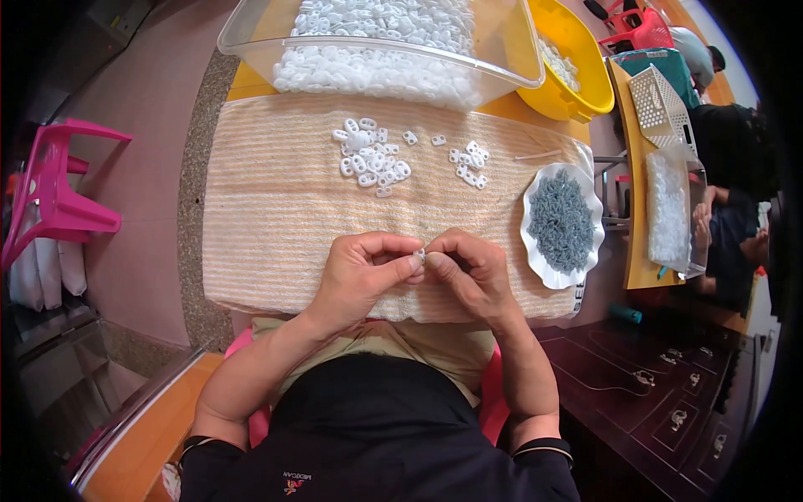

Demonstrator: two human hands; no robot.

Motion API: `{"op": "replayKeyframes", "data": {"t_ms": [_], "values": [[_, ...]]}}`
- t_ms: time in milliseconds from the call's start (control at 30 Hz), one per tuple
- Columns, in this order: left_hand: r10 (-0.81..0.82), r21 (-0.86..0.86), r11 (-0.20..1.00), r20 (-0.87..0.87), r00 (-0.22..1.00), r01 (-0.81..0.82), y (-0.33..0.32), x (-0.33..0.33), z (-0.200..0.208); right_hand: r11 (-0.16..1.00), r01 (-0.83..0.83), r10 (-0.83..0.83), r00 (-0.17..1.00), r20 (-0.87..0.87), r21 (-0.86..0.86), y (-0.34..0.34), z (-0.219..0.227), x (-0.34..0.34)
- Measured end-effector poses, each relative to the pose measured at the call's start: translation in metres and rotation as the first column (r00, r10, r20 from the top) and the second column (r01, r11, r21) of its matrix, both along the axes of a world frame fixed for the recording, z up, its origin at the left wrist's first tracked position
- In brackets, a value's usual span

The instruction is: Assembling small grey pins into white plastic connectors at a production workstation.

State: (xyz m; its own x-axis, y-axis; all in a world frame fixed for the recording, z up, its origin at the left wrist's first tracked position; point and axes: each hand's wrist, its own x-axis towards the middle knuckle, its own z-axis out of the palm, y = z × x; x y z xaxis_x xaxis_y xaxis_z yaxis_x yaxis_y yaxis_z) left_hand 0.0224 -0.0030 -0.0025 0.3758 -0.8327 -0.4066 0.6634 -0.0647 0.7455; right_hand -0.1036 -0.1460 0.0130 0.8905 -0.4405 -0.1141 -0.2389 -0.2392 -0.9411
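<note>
My left hand (368, 266) pinches a small white plastic piece (421, 252) between thumb and forefinger, above the near part of the striped towel (259, 209). Touching it from the other side are the closed fingertips of my right hand (470, 272); whatever they hold is too small to make out. Beyond my hands lies a loose pile of white oval plastic pieces with holes (368, 155). A smaller group of white pieces (471, 161) sits to its right. Small grey parts (562, 219) fill a white scalloped plate (528, 224) to the right of my hands.
A clear plastic bin (376, 52) full of white pieces stands at the far edge, beside a yellow basin (577, 105). Thin sticks (538, 156) lie near the plate. A pink stool (67, 188) is at left. Another person (728, 243) sits by a side table at right.
</note>
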Motion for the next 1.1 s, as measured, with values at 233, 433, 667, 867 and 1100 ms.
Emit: {"op": "replayKeyframes", "data": {"t_ms": [233,433,667,867,1100], "values": [[0.000,-0.044,0.999,0.032,0.999,0.002,0.0028,0.0008,-0.0023,0.999,-0.004,0.008,0.998,0.066,-0.048,0.0076,-0.0013,0.0035],[0.006,-0.063,0.998,0.074,0.997,-0.002,0.0062,-0.0020,-0.0037,0.993,-0.035,0.039,0.999,0.033,-0.113,0.0091,0.0013,0.0037],[0.034,-0.082,0.996,0.097,0.995,-0.026,0.0050,-0.0045,-0.0035,1.000,0.006,-0.005,0.998,-0.056,0.026,0.0100,0.0061,0.0039],[0.069,-0.123,0.990,0.006,0.998,-0.068,0.0054,-0.0061,-0.0041,0.996,0.026,-0.025,1.000,-0.012,0.085,0.0092,0.0037,0.0023],[0.082,-0.118,0.989,-0.036,0.996,-0.086,0.0078,-0.0058,-0.0017,0.997,-0.043,0.042,0.999,0.018,0.065,0.0072,0.0036,0.0013]]}}
